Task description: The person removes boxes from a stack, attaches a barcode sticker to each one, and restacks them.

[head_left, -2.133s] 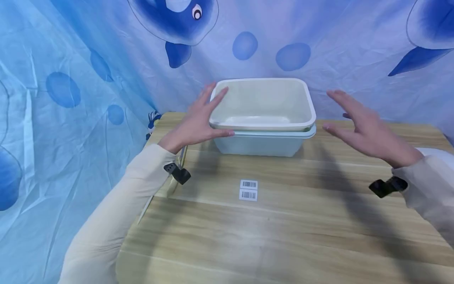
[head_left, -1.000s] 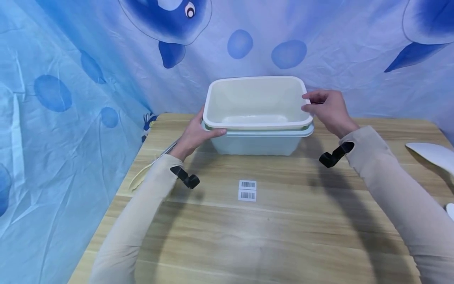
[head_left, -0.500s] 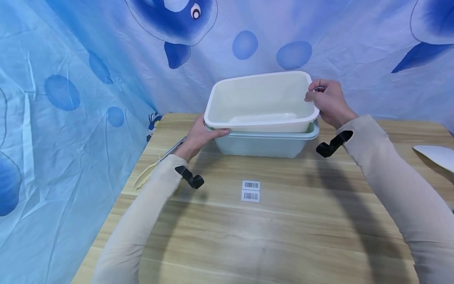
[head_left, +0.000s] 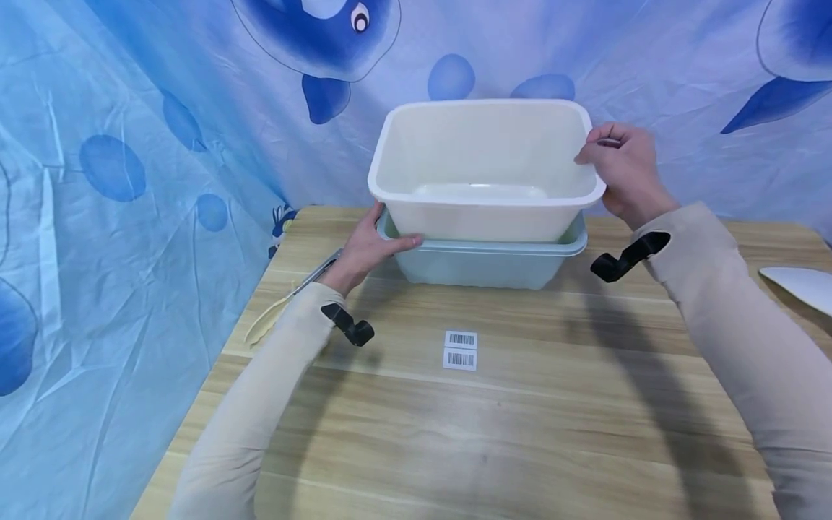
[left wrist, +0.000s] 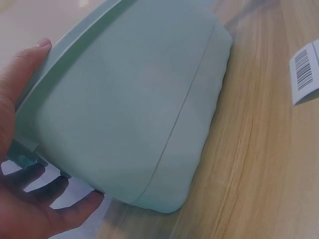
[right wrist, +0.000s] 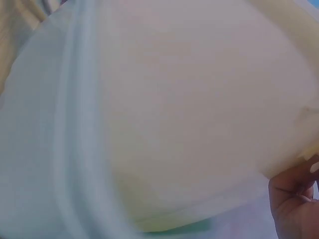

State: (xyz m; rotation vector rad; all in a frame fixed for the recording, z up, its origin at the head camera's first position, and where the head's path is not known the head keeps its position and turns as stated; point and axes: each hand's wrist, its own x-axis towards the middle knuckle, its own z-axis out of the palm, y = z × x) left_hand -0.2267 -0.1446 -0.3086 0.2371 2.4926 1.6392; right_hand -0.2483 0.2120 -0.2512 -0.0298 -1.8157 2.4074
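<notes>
A white plastic tub (head_left: pixel 481 166) is raised partway out of a pale green tub (head_left: pixel 481 265), its lower part still inside the green rim. My right hand (head_left: pixel 627 170) pinches the white tub's right rim; in the right wrist view, part of the right hand (right wrist: pixel 296 199) shows at the lower right beside the pale wall. My left hand (head_left: pixel 367 249) grips the green tub at its left end. The left wrist view shows the left thumb (left wrist: pixel 25 67) over the green rim, with the other fingers spread along the end wall below it.
A barcode label (head_left: pixel 460 350) lies on the wooden table (head_left: pixel 481 433) in front of the tubs. Beside the left forearm is a slim tool (head_left: pixel 279 307) with a grey shaft and cream end. A white spoon-shaped piece (head_left: pixel 799 283) lies at the right. Blue patterned sheeting (head_left: pixel 520 50) hangs behind.
My right hand came in from the right, took the white tub's rim and raised the tub upward out of the green one. My left hand closed on the green tub's left end and stayed there.
</notes>
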